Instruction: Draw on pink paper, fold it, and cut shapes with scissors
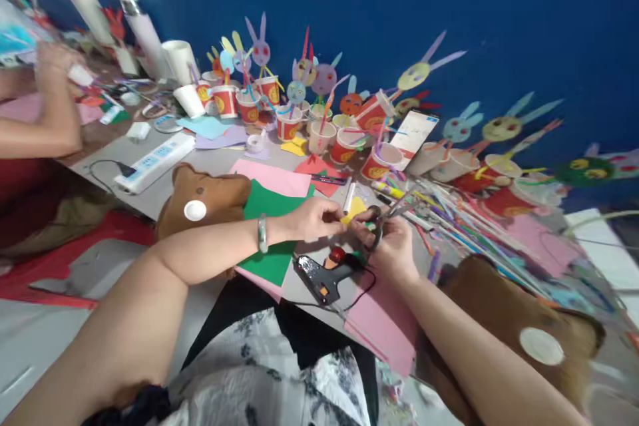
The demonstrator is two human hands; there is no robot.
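My left hand (319, 219), with a bracelet (262, 233) at the wrist, is closed in a pinch at a small piece of yellow paper (355, 206). My right hand (394, 246) is wrapped round scissors (378, 231), whose blades point away to the upper right. Its fingertips come close to those of my left hand, by the yellow paper; whether they touch it is unclear. Just below both hands lies a black glue gun (319, 279) beside a small red-topped object (337, 255). Green paper (269, 206) lies under my left wrist.
Paper cups (322, 138) with rabbit-faced paper figures line the back by a blue wall. A phone (414, 133) leans among them. Pipe cleaners (479, 233) lie at right, a power strip (154, 163) at left. Brown cushions (204, 200) flank my arms. Another person's arm (54, 106) is far left.
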